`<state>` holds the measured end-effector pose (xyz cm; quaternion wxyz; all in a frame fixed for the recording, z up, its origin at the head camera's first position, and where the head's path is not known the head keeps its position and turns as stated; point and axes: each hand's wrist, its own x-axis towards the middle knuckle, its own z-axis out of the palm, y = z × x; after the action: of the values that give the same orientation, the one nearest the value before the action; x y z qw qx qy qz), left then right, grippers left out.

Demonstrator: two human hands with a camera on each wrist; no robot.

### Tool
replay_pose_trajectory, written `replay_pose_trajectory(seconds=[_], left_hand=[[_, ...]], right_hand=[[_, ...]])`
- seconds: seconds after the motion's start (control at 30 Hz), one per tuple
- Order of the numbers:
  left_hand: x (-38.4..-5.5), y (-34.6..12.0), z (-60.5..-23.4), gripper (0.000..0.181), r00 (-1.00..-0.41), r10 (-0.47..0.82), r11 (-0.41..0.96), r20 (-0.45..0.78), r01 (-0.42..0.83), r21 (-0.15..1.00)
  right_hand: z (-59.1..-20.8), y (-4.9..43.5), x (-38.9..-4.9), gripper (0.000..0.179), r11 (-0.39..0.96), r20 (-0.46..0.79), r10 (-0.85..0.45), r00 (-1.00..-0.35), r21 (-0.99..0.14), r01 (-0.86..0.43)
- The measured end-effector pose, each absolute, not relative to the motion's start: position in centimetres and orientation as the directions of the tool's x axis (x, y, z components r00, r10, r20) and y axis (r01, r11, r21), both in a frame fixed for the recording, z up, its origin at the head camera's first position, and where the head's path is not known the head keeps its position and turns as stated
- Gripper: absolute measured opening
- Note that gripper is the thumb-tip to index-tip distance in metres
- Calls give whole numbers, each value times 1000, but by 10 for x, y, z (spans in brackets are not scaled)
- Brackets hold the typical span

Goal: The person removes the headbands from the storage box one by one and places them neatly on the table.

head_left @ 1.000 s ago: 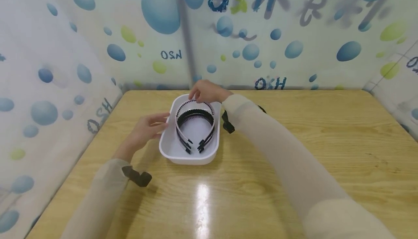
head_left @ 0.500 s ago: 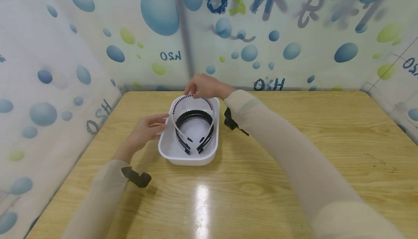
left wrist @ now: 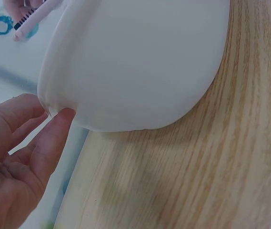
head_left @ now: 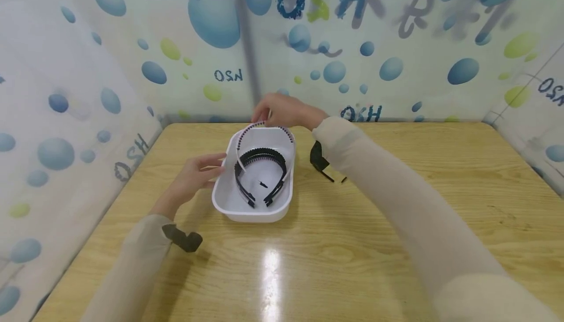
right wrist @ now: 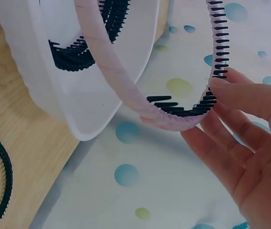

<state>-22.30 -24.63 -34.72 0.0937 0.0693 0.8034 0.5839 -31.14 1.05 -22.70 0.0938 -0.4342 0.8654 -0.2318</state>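
Note:
My right hand point(head_left: 282, 110) pinches the top of a pale pink headband point(right wrist: 111, 67) with dark inner teeth, above the far end of a white plastic tub point(head_left: 253, 217). The headband is tilted, its ends still down inside the tub. Several black toothed headbands point(head_left: 264, 152) lie nested in the tub; how many, I cannot tell. At the tub's left side, my left hand point(head_left: 194, 177) rests its fairly straight fingertips against the wall near the rim, as the left wrist view also shows.
On the wooden table point(head_left: 396, 190), a black headband point(right wrist: 7, 167) lies right of the tub, mostly hidden by the right sleeve in the head view. A bubble-printed wall covering point(head_left: 335, 67) rises behind the table and along its sides.
My right hand has lifted the pale pink headband up and away from the black ones, tilting it toward the far end. The left hand has stayed at the tub's side.

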Motion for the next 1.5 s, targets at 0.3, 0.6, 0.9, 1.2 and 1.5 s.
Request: replay_pose_trajectory(seconds=[0.3, 0.6, 0.9, 1.2, 1.5], left_hand=[[-224, -246, -348, 49, -974, 212, 324, -85, -12, 946], [-223, -246, -349, 49, -973, 217, 321, -80, -6, 947], [-224, -246, -349, 49, -974, 213, 322, -82, -9, 947], [-223, -246, -347, 49, -974, 207, 330, -91, -18, 944], [-222, -247, -346, 50, -973, 208, 333, -100, -26, 942]], right_hand=[[-225, 34, -311, 29, 524, 51, -790, -611, -461, -716], [-232, 66, -313, 25, 530, 65, -776, -628, -474, -703], [-237, 97, -313, 26, 589, 40, -718, -695, -498, -637], [-247, 120, -317, 25, 611, 47, -689, -723, -498, -615], [-255, 141, -320, 26, 651, 70, -646, -760, -469, -597]])
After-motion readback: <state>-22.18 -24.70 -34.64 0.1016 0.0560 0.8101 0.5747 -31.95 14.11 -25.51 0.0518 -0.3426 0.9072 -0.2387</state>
